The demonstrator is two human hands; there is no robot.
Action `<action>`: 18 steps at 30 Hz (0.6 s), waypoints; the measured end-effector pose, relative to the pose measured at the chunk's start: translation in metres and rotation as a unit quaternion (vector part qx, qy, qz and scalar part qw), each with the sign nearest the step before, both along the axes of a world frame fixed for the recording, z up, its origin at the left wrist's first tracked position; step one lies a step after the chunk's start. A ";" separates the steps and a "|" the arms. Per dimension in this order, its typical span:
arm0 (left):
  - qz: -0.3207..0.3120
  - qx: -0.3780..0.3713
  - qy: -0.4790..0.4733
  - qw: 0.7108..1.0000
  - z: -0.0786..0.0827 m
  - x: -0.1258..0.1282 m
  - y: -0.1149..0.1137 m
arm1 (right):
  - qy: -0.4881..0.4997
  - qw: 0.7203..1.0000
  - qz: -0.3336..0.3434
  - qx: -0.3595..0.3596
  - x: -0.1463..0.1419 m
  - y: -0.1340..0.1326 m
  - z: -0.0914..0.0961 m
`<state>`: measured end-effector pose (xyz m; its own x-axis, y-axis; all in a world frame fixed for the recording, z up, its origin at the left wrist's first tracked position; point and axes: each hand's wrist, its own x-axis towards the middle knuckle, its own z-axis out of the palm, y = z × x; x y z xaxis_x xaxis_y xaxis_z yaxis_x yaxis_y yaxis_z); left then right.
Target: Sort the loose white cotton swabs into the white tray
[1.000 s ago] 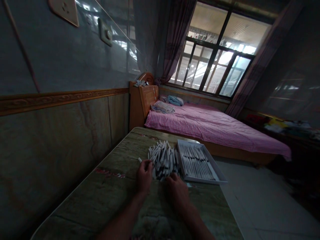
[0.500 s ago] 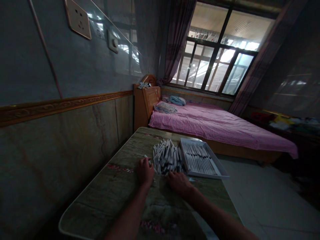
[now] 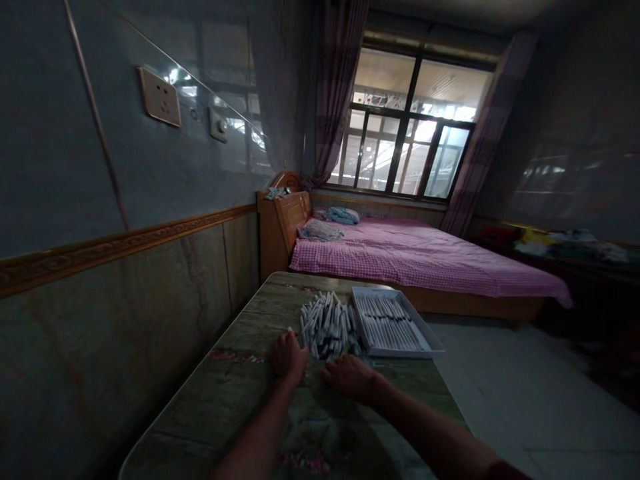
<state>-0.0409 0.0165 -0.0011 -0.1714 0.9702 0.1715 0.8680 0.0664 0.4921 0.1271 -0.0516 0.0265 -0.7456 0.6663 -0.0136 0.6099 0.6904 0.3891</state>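
Observation:
A heap of several white stick-like pieces (image 3: 327, 327) lies on a table with a patterned green top (image 3: 235, 393). To its right stands a shallow white tray (image 3: 430, 340) with more of the same pieces laid in rows. My left hand (image 3: 287, 357) rests at the heap's near left edge, fingers curled on a white piece. My right hand (image 3: 350, 377) lies palm down at the heap's near edge, fingers bent; what is under them is hidden.
The table runs along a tiled wall (image 3: 125, 300) on the left. A bed with a pink checked cover (image 3: 415, 257) and a wooden headboard (image 3: 280, 223) stands beyond the table. A barred window (image 3: 400, 153) is at the back. Tiled floor (image 3: 525, 393) lies to the right.
The camera has tilted up and pulled back, so more of the wall and room shows. Both hands stay at the heap's near edge, the right one drawn slightly nearer to me.

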 end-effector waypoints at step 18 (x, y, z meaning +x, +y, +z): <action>0.007 -0.033 -0.342 0.939 -0.003 -0.015 0.014 | 0.045 0.997 -0.055 -0.006 0.014 -0.012 -0.013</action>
<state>-0.0560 0.0302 -0.0037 -0.2323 0.9716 -0.0442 0.3489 0.1257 0.9287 0.1412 -0.0633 0.0137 -0.6669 0.7440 0.0416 0.7142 0.6222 0.3206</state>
